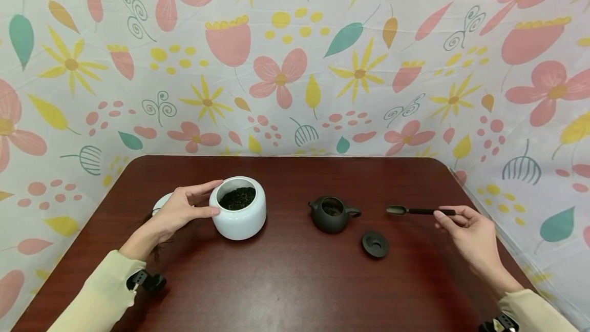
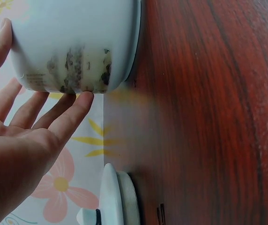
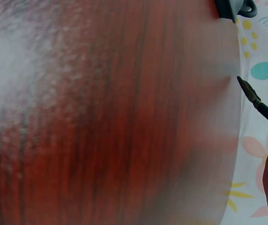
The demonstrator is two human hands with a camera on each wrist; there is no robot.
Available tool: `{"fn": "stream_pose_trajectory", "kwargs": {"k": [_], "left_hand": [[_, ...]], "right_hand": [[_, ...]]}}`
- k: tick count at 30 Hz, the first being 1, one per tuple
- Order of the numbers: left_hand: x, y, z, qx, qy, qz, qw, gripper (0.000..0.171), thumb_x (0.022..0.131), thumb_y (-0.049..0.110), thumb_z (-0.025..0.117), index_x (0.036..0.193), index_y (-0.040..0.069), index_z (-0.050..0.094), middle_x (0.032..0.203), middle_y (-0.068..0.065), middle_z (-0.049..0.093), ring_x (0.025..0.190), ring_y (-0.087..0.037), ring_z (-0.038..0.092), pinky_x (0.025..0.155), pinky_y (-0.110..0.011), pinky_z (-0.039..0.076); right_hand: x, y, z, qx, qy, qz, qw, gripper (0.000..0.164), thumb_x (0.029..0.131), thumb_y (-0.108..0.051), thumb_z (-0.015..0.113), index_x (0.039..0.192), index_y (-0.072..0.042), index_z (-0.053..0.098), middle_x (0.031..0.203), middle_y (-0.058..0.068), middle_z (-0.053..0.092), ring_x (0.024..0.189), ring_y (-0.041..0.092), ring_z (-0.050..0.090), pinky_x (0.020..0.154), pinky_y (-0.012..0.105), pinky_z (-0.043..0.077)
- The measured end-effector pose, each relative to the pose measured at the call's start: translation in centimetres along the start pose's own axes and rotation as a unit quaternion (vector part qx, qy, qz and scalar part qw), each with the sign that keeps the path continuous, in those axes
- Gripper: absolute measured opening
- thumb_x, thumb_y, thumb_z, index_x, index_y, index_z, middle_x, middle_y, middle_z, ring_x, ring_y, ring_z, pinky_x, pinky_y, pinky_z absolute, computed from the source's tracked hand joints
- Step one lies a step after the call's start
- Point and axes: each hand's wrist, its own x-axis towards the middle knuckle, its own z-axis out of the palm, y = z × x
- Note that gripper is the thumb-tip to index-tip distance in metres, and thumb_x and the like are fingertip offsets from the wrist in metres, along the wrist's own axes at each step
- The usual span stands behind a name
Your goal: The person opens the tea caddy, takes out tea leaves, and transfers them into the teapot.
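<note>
My left hand (image 1: 182, 209) holds the left side of a round white tea jar (image 1: 240, 222), its thumb and fingers spread against the wall. Dark tea leaves (image 1: 237, 198) show inside the jar, which stands upright on the table. Over the table's right side, my right hand (image 1: 470, 234) pinches the black handle of a slim tea scoop (image 1: 397, 210), whose bowl points left. The right wrist view has that scoop (image 3: 249, 91) with only part of the hand. Between both hands stands a dark, lidless teapot (image 1: 331, 222), spout to the left and handle toward the scoop.
The small round teapot lid (image 1: 375, 244) lies on the brown table (image 1: 295, 286) in front of the pot. Partly behind my left hand is the white jar lid (image 2: 113, 201), with a dark cord. A flowered cloth (image 1: 281, 117) hangs behind the table.
</note>
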Motion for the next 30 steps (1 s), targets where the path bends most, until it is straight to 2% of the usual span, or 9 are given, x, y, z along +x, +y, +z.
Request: {"fn": "stream_pose_trajectory", "kwargs": {"k": [5,10,12,15,19,25,30], "left_hand": [[0.0,-0.1,0.0,0.001,0.002,-0.002,1.0,0.072,0.089,0.011,0.086,0.155,0.01,0.055,0.151,-0.015,0.057,0.135,-0.039,0.056,0.094,-0.029,0.054],[0.0,0.0,0.0,0.001,0.002,-0.003,1.0,0.073,0.089,0.011,0.086,0.155,0.009,0.055,0.151,-0.016,0.057,0.135,-0.039,0.056,0.094,-0.028,0.054],[0.0,0.1,0.0,-0.001,0.001,-0.002,1.0,0.073,0.089,0.01,0.086,0.155,0.009,0.054,0.152,-0.016,0.056,0.137,-0.04,0.055,0.095,-0.028,0.054],[0.0,0.1,0.0,-0.005,-0.001,-0.001,1.0,0.073,0.089,0.01,0.086,0.155,0.009,0.054,0.153,-0.015,0.055,0.138,-0.04,0.053,0.095,-0.028,0.053],[0.1,0.1,0.0,-0.006,-0.001,0.0,1.0,0.073,0.089,0.009,0.086,0.156,0.009,0.054,0.153,-0.015,0.055,0.139,-0.04,0.053,0.095,-0.028,0.053],[0.1,0.1,0.0,-0.002,0.0,-0.001,1.0,0.073,0.089,0.011,0.086,0.155,0.009,0.054,0.153,-0.015,0.055,0.139,-0.04,0.052,0.095,-0.028,0.053],[0.1,0.0,0.0,-0.002,0.0,0.0,1.0,0.072,0.089,0.01,0.086,0.155,0.009,0.055,0.152,-0.015,0.056,0.138,-0.04,0.053,0.095,-0.029,0.054]], "right_hand": [[0.1,0.7,0.1,0.004,-0.001,0.0,1.0,0.015,0.099,-0.01,0.077,0.112,-0.005,0.073,0.08,0.005,0.078,0.07,0.008,0.075,0.066,0.018,0.057],[0.2,1.2,0.0,0.007,-0.014,-0.001,1.0,0.016,0.099,-0.01,0.076,0.114,-0.005,0.073,0.081,0.005,0.079,0.072,0.009,0.075,0.069,0.018,0.057],[0.1,1.1,-0.1,-0.008,-0.023,-0.001,1.0,0.021,0.1,-0.013,0.076,0.117,-0.002,0.071,0.081,0.006,0.079,0.073,0.01,0.076,0.068,0.016,0.056],[-0.1,0.9,-0.5,-0.035,-0.035,-0.001,0.999,0.028,0.1,-0.018,0.076,0.119,0.001,0.07,0.081,0.008,0.078,0.073,0.01,0.076,0.06,0.015,0.051],[-0.3,1.0,-1.1,-0.086,-0.045,-0.026,0.995,0.028,0.099,-0.02,0.078,0.118,0.0,0.071,0.078,0.006,0.078,0.067,0.006,0.073,0.046,0.023,0.039],[-0.4,1.7,-1.7,-0.129,-0.034,-0.073,0.988,0.018,0.094,-0.014,0.083,0.108,-0.005,0.077,0.075,-0.002,0.076,0.068,-0.004,0.062,0.052,0.022,0.039],[-0.3,2.5,-1.8,-0.156,-0.031,-0.096,0.983,0.018,0.088,-0.008,0.087,0.104,-0.005,0.079,0.076,-0.006,0.074,0.066,-0.007,0.058,0.053,0.018,0.04]]}}
